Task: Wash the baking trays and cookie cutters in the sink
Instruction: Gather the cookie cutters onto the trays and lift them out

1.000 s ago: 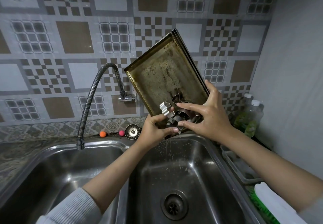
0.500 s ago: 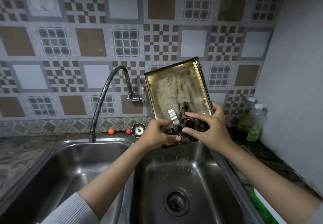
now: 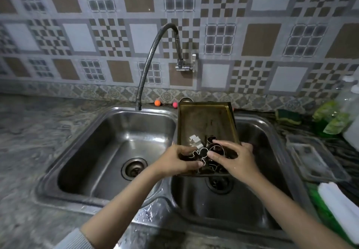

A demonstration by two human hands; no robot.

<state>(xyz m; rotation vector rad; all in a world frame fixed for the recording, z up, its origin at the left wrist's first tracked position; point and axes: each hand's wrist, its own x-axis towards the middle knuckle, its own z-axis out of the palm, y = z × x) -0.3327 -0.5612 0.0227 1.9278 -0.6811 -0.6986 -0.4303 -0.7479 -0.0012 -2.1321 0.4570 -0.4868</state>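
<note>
A double-basin steel sink (image 3: 108,200) is seen spread beneath both hands, with its right basin directly under them and its left basin off to the left hand's side. A stained baking tray (image 3: 206,120) is held over the right basin, its long axis running away from the person toward the tiled wall, the far end raised slightly and the near end gripped between the hands. The tray's near left edge is held by the left hand (image 3: 174,161), fingers curled inward with the thumb laid across the cutters. The near right side is gripped by the right hand (image 3: 236,160), its fingers bent over the pile. Metal cookie cutters (image 3: 204,151) are gathered in the tray's near end, between the two hands
</note>
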